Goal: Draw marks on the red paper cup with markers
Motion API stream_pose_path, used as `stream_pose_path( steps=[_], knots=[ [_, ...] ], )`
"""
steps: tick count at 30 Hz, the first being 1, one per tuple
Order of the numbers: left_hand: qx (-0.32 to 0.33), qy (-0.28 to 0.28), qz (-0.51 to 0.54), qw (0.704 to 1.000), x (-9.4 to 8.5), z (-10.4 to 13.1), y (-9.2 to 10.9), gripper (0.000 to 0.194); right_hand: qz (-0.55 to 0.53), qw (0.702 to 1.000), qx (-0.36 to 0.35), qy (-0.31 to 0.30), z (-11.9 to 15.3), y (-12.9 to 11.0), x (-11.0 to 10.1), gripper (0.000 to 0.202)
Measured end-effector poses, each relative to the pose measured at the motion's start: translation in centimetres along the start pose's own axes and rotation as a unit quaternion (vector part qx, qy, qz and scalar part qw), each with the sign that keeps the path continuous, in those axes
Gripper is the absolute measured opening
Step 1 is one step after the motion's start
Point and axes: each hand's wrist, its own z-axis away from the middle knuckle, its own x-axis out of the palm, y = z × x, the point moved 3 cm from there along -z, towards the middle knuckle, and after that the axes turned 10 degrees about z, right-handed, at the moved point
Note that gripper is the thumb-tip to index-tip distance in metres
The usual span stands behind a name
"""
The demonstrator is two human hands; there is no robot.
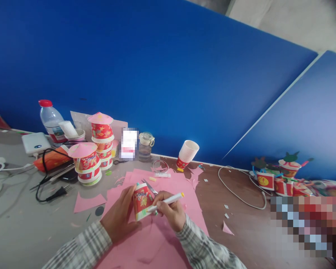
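Note:
My left hand (121, 215) is wrapped round a red patterned paper cup (142, 198), tilted, its pale rim facing down toward me. Green colouring shows on that rim. In my right hand (172, 213) is a white marker (169, 200) with a yellow end, its tip touching or very close to the cup's rim. Beneath both hands lie sheets of pink paper (184, 228). A pair of scissors (150, 186) rests just behind the cup, partly hidden. Beyond it lies a second white marker (162, 175) with a small yellow cap (152, 179) beside it.
Two stacked-cup towers with pink cone tops (85, 164) stand at left, near a bottle (52, 121), cables and a power plug (57, 193). A stack of paper cups (188, 153) and a water jar (145, 147) stand at the back. Decorated cups (266, 181) crowd the right; a white cable (240, 203) curves before them.

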Motion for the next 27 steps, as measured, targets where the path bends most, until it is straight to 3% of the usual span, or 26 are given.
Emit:
stream_pose_path(
  steps=[27],
  knots=[
    [-0.007,-0.012,-0.030,0.999,0.06,0.09,-0.18,0.107,0.005,1.000,-0.023,-0.016,-0.03,0.16,-0.09,0.011]
  ],
)
